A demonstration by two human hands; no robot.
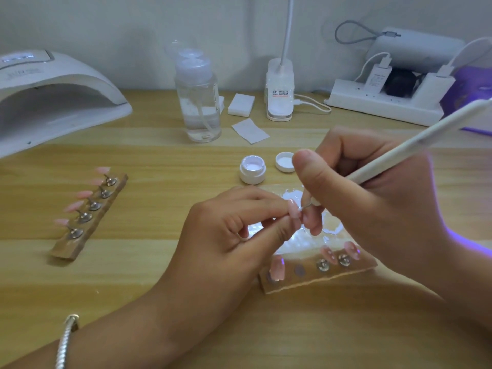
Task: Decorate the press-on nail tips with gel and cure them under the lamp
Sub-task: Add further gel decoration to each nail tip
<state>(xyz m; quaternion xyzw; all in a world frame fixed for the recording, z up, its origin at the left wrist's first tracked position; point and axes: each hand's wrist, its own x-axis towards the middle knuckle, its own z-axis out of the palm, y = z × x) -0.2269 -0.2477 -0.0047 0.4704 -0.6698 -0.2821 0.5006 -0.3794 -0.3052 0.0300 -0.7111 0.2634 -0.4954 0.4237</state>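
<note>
My left hand (234, 230) pinches a pink nail tip (293, 210) on its small stand, held above a shiny palette (314, 235). In my right hand (372, 203) I grip a white dotting pen (415, 145), and its thin metal point touches the nail tip. Just below the hands lies a wooden holder strip (316, 270) with three pink tips on metal stands. A second holder strip (89, 217) with several pink tips lies at the left. An open white gel jar (252, 169) and its lid (284, 161) stand behind the hands. The white curing lamp (53, 97) sits at the far left.
A clear pump bottle (198, 97) stands at the back centre, with white wipes (241, 103) and a desk lamp base (280, 89) beside it. A power strip (383, 102) with plugs and cables lies at the back right. Purple light glows at the right edge.
</note>
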